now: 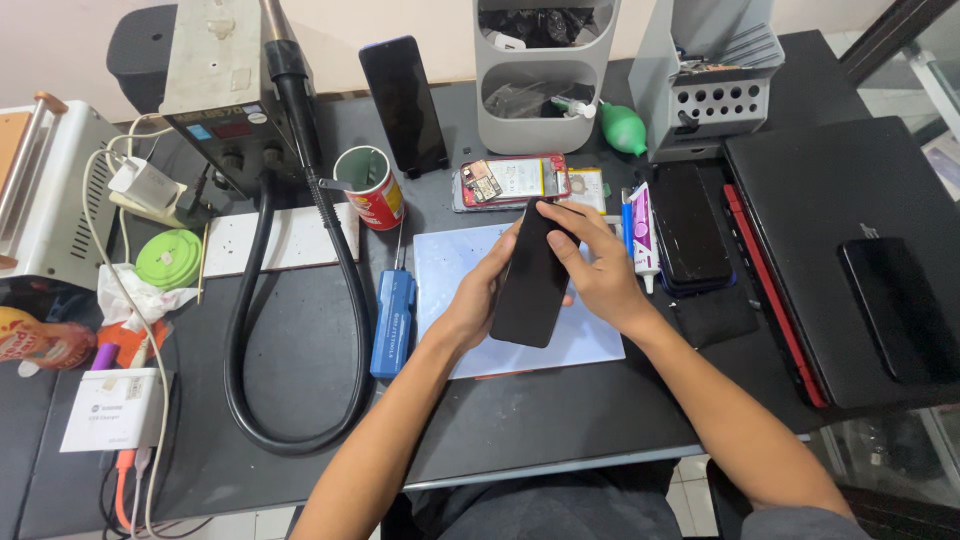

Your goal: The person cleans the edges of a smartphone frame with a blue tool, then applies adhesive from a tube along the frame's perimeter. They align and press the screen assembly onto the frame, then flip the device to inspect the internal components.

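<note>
One head-worn camera looks steeply down, close over the dark workbench point(520, 420).

Bright, even indoor light, source unseen, likely overhead. Soft short shadows under forearms on dark worktop point(560, 420). Faint sheen on black phone screens. Sharp focus at centre. Wide-angle bending at left, right edges; far wall slightly washed out.

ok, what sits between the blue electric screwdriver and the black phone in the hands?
Head view: only the left hand and a strip of the pale blue mat lie between the blue screwdriver and the black phone.
</note>
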Motion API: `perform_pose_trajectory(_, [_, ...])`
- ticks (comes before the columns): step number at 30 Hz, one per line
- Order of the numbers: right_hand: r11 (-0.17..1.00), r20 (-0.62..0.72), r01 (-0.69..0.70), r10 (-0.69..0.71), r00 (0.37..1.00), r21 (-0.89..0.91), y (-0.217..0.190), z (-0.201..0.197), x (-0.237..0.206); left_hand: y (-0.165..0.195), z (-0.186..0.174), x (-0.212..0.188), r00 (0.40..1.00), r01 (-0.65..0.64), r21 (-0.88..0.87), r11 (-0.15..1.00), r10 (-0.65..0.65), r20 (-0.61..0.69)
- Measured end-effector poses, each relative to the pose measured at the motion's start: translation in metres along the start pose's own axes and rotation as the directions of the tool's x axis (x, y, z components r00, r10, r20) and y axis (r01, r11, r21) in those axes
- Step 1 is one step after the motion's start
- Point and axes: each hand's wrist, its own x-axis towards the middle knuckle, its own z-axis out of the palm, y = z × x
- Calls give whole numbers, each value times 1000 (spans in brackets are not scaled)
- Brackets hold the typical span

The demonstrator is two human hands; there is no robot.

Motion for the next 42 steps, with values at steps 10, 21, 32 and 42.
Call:
perform_pose_trajectory(10, [823,-5,-403,442,897,401,12,-2,1,9,1,-2,1000,4,280,960,3,-25])
perform_pose_trajectory(21, [814,-15,-324,378,926,481,13,-1,1,-5,-13,4,978,-109,575,811,189,-82])
perform_pose_trajectory(32, [763,13,-333,392,920,554,28,-6,-2,-7,-10,4,977,-98,561,822,187,-104])
perform_pose_trajectory(42, [734,27,-348,410,912,583,35,-6,-4,-6,-8,3,980,-95,551,829,175,-94])
